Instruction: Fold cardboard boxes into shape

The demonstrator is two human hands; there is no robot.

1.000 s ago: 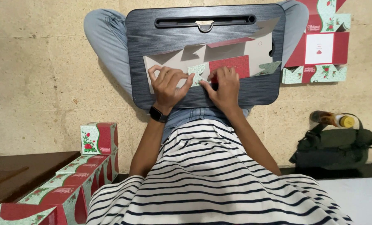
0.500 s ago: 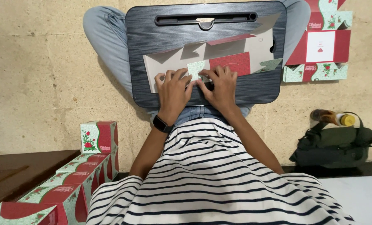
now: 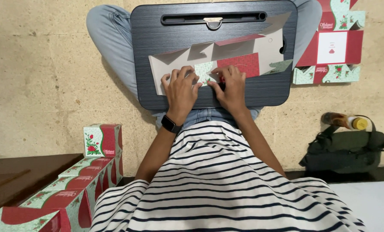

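Head view, inspector: both hands?
— Left hand (image 3: pixel 181 88) and right hand (image 3: pixel 230 86) press flat, fingers spread, on unfolded carton blank (image 3: pixel 243 60), frame centre, atop lap desk (image 3: pixel 157 43). Creasing step; firm, even pressure seems needed.

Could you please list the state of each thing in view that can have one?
Flat carton blank: unfolded, lying on the lap desk, lower edge being creased.
Left hand: palm down, pressing the blank.
Right hand: palm down, pressing the blank.
Second carton blank: flat on the floor.
Finished boxes: assembled, closed, in a row.
Bottle: capped, lying on the dark bag.
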